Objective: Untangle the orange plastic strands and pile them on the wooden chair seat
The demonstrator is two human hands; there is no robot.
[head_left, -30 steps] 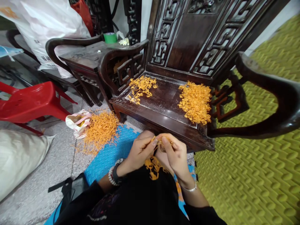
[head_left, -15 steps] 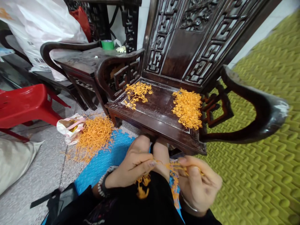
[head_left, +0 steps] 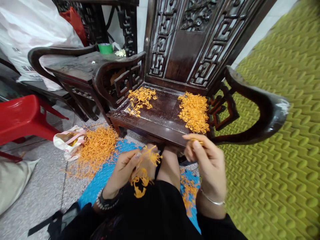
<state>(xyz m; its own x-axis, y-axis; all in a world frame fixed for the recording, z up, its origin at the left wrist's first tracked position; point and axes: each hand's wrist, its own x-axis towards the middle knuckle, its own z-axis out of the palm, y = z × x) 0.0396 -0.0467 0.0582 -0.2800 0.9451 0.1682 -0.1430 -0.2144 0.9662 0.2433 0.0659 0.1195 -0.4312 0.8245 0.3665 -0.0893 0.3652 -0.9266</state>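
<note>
My left hand (head_left: 123, 170) is closed on a tangled bunch of orange plastic pieces (head_left: 143, 168) that hangs over my knee. My right hand (head_left: 208, 160) is raised by the front edge of a dark carved wooden chair (head_left: 160, 125) and pinches one small orange piece (head_left: 197, 142) between thumb and fingers. On the chair seat lie two orange heaps: a dense one (head_left: 194, 111) at the right, just beyond my right hand, and a looser one (head_left: 140, 100) at the left.
A big loose pile of orange strands (head_left: 96, 150) lies on the floor at left beside a small bag (head_left: 66, 141). A blue mat (head_left: 111, 170) lies under my legs, a green textured mat (head_left: 275, 166) at right. A red plastic stool (head_left: 21, 118) and a second dark chair (head_left: 72, 66) stand at left.
My hands have come apart: the right hand pulled one orange piece off the bunch and rose toward the chair seat's right heap. The left hand kept the bunch. The view shifted right.
</note>
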